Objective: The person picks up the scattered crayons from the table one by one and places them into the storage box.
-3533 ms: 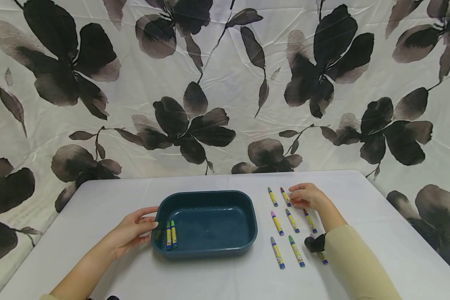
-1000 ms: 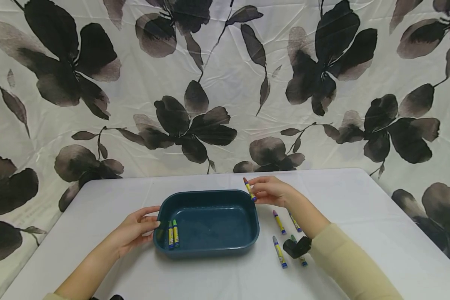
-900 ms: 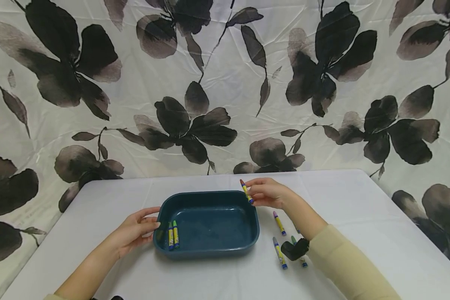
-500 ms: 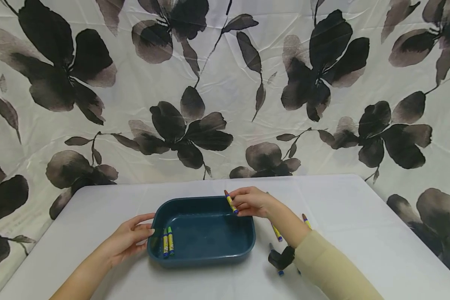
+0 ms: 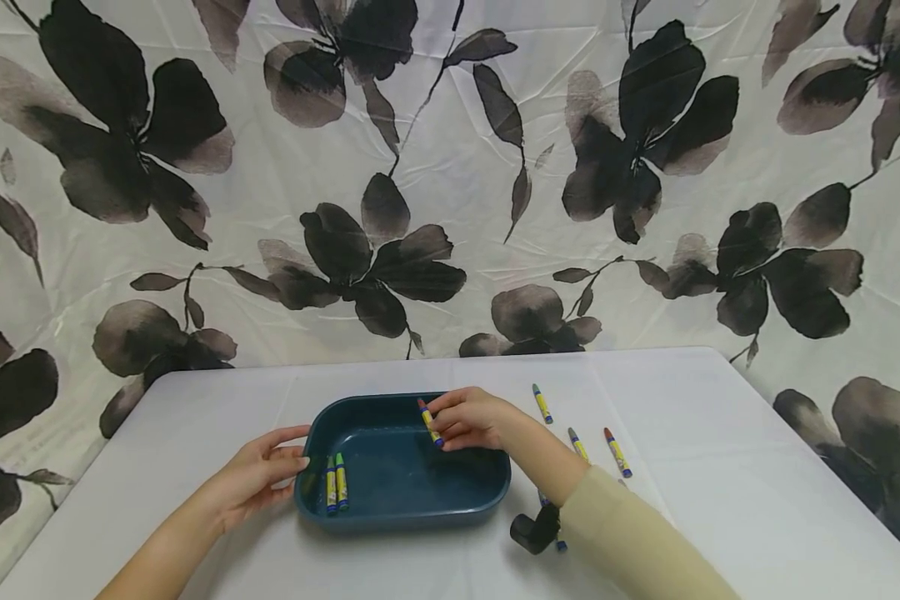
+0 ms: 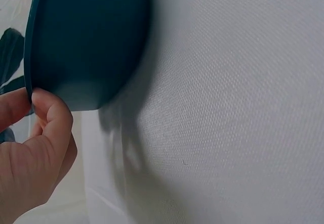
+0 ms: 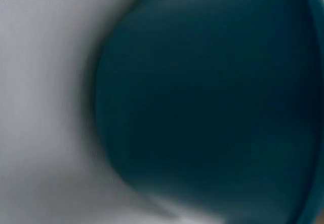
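Note:
A dark teal plastic tub (image 5: 405, 523) stands on the white table. My left hand (image 5: 258, 477) holds its left end, and in the left wrist view the thumb (image 6: 50, 105) and fingers pinch the rim. Over the right part of the tub, my right hand (image 5: 471, 421) pinches a crayon (image 5: 429, 423) with a reddish-brown tip and yellow wrapper, tilted. Two green-tipped crayons (image 5: 342, 483) lie side by side at the tub's left end. The right wrist view is blurred and filled by the tub's outer wall (image 7: 202, 102); hand and crayon are hidden there.
Right of the tub, several crayons lie on the table, among them a green-tipped crayon (image 5: 543, 404) and a red-tipped crayon (image 5: 617, 453). The right sleeve (image 5: 630, 533) and a black wrist camera (image 5: 535, 532) partly cover others. A floral cloth (image 5: 420, 292) hangs behind.
My right hand has picked up the reddish-brown crayon from the table's far row and carried it left over the tub. My left hand stays at the tub's rim.

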Motion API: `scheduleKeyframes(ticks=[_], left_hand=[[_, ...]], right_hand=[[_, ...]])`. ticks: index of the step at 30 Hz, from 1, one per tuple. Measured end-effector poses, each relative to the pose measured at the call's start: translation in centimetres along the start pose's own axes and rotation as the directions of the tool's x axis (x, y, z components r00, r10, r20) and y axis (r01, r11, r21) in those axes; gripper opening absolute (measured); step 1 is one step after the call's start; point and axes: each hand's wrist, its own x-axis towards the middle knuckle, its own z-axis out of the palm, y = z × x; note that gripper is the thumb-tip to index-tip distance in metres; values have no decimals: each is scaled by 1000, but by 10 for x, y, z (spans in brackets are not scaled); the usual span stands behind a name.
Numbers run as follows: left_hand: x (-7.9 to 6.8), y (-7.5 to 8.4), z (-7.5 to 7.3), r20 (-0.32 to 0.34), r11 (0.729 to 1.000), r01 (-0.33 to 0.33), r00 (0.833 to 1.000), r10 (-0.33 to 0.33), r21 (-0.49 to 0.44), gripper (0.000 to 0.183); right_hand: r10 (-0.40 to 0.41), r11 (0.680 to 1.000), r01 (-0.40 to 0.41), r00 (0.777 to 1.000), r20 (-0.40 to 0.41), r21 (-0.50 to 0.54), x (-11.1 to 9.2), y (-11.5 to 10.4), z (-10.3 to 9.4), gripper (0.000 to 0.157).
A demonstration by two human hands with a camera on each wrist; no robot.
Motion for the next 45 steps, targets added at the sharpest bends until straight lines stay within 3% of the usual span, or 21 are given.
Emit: scheduleKeyframes(ticks=[8, 22, 32, 45], left_hand=[[-1, -1, -1, 6, 1000, 9, 1000, -9, -13, 65], [-1, -3, -1, -13, 1000, 15, 1000, -15, 7, 66], [-2, -4, 0, -12, 1000, 19, 1000, -18, 10, 65], [2, 0, -1, 2, 1000, -4, 1000, 4, 15, 65]], right_hand=[[8, 999, -6, 999, 48, -37, 7, 10, 28, 28], [6, 1000, -8, 999, 49, 28, 14, 16, 68, 20], [28, 1000, -28, 1000, 13, 14, 20, 21, 78, 17], [7, 995, -7, 1000, -3, -104, 24, 25, 89, 16]])
